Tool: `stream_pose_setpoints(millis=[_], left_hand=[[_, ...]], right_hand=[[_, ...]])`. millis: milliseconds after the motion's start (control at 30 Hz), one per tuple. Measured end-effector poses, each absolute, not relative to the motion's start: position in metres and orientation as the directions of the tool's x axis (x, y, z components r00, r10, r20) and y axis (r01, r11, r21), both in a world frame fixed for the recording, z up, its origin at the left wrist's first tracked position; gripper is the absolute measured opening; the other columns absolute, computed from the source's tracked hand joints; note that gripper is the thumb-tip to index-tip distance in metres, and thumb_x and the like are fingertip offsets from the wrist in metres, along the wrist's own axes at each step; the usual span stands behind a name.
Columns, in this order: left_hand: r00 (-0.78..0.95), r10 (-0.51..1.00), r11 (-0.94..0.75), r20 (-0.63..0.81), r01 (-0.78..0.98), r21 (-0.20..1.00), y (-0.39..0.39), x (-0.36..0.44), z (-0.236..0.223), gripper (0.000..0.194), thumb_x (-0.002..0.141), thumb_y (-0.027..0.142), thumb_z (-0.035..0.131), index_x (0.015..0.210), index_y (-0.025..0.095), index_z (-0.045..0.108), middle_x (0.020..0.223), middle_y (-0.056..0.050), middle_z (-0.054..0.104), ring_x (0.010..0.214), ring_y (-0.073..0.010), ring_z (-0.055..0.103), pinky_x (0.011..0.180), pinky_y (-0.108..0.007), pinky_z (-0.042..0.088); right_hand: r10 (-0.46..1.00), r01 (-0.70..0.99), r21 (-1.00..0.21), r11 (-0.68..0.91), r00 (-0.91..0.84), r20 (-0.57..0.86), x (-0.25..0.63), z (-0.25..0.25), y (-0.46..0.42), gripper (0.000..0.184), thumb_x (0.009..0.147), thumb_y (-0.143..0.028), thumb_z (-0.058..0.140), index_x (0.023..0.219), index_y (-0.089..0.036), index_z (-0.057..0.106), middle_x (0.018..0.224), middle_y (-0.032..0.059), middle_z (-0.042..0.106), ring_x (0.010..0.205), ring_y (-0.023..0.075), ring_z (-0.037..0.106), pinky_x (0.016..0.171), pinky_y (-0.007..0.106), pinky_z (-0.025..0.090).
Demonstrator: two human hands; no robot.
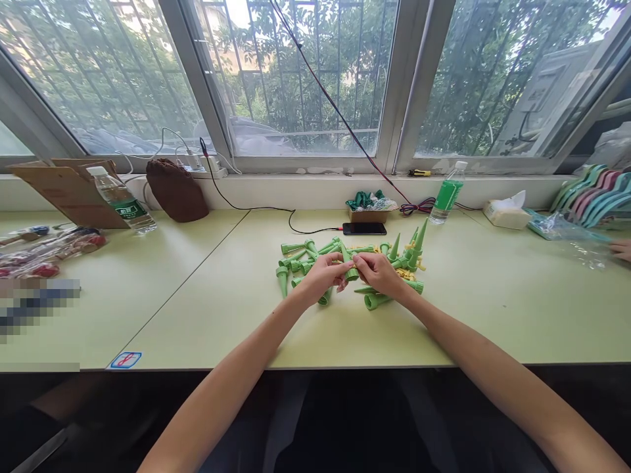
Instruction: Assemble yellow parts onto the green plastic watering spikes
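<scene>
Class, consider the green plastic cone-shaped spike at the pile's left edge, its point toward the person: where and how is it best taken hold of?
Probably pinch the green plastic spike across its tapering shaft, next to the wider cap, coming from the person's left: other green plastic pieces crowd its right.

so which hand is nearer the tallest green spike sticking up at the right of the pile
Right. The right hand is a little left of that spike, apart from it; the left hand is farther left, beyond the right one.
</scene>
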State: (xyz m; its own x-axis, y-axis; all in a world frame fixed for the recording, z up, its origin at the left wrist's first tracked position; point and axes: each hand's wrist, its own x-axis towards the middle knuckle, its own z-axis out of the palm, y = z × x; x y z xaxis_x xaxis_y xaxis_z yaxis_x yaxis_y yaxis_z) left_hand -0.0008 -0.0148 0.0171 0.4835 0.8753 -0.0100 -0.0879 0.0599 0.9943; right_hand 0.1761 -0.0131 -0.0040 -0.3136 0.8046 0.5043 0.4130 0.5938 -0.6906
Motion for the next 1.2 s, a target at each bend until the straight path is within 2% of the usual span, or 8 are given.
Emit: stream_pose_setpoints(millis=[167, 467, 600, 800, 1000, 1200], left_hand=[[0.448, 0.893, -0.003, 0.04, -0.082, 0.997, -0.014, 0.0, 0.014, 0.039, 0.076, 0.044, 0.078, 0.077, 0.016, 0.05, 0.061, 0.004, 0.048, 0.046, -0.0064, 0.049, 0.045, -0.022, 0.04], [0.308, 0.943, -0.136, 0.13, 0.0, 0.991, -0.01, 0.001, 0.01, 0.037, 0.078, 0.047, 0.074, 0.086, 0.015, 0.057, 0.066, 0.0, 0.06, 0.051, -0.0086, 0.054, 0.052, -0.024, 0.046], [0.358, 0.921, -0.164, 0.157, -0.009, 0.986, -0.01, 0.0, 0.01, 0.035, 0.077, 0.044, 0.075, 0.088, 0.014, 0.061, 0.067, 0.0, 0.061, 0.054, -0.0082, 0.054, 0.056, -0.023, 0.047], [0.417, 0.887, -0.243, 0.196, 0.062, 0.968, -0.015, 0.001, 0.015, 0.031, 0.078, 0.038, 0.074, 0.095, 0.013, 0.065, 0.085, -0.005, 0.065, 0.061, -0.0085, 0.058, 0.06, -0.023, 0.049], [0.382, 0.879, -0.366, 0.286, 0.155, 0.918, -0.011, 0.002, 0.008, 0.027, 0.077, 0.035, 0.075, 0.092, 0.015, 0.065, 0.083, -0.004, 0.064, 0.065, -0.0104, 0.057, 0.056, -0.022, 0.05], [0.363, 0.81, -0.562, 0.46, 0.26, 0.785, -0.01, 0.002, 0.002, 0.017, 0.083, 0.029, 0.068, 0.095, 0.018, 0.066, 0.084, -0.003, 0.063, 0.075, -0.0136, 0.059, 0.067, -0.024, 0.052]], right_hand=[[0.806, 0.445, -0.673, 0.59, -0.285, 0.519, 0.175, -0.005, -0.012, 0.043, 0.1, -0.043, 0.04, 0.063, -0.022, 0.041, 0.05, -0.0025, 0.045, 0.051, 0.0127, 0.04, 0.056, 0.028, 0.032], [0.829, 0.474, -0.687, 0.551, -0.212, 0.518, 0.172, -0.004, -0.013, 0.042, 0.1, -0.044, 0.039, 0.064, -0.022, 0.04, 0.053, -0.0027, 0.046, 0.053, 0.0131, 0.042, 0.058, 0.027, 0.032], [0.837, 0.464, -0.704, 0.538, -0.194, 0.512, 0.172, -0.005, -0.013, 0.042, 0.1, -0.044, 0.039, 0.065, -0.022, 0.04, 0.055, -0.0025, 0.048, 0.054, 0.0129, 0.043, 0.059, 0.027, 0.033], [0.835, 0.487, -0.691, 0.534, -0.176, 0.521, 0.173, -0.007, -0.01, 0.042, 0.1, -0.047, 0.038, 0.067, -0.022, 0.04, 0.055, -0.0022, 0.047, 0.054, 0.0132, 0.04, 0.057, 0.027, 0.032], [0.803, 0.525, -0.636, 0.566, -0.175, 0.57, 0.174, -0.007, -0.008, 0.043, 0.098, -0.046, 0.039, 0.063, -0.021, 0.037, 0.055, -0.0022, 0.042, 0.054, 0.012, 0.036, 0.056, 0.028, 0.028], [0.82, 0.511, -0.664, 0.546, -0.164, 0.548, 0.174, -0.003, -0.009, 0.042, 0.096, -0.042, 0.04, 0.06, -0.02, 0.039, 0.054, -0.0012, 0.044, 0.053, 0.0119, 0.037, 0.054, 0.028, 0.028]])
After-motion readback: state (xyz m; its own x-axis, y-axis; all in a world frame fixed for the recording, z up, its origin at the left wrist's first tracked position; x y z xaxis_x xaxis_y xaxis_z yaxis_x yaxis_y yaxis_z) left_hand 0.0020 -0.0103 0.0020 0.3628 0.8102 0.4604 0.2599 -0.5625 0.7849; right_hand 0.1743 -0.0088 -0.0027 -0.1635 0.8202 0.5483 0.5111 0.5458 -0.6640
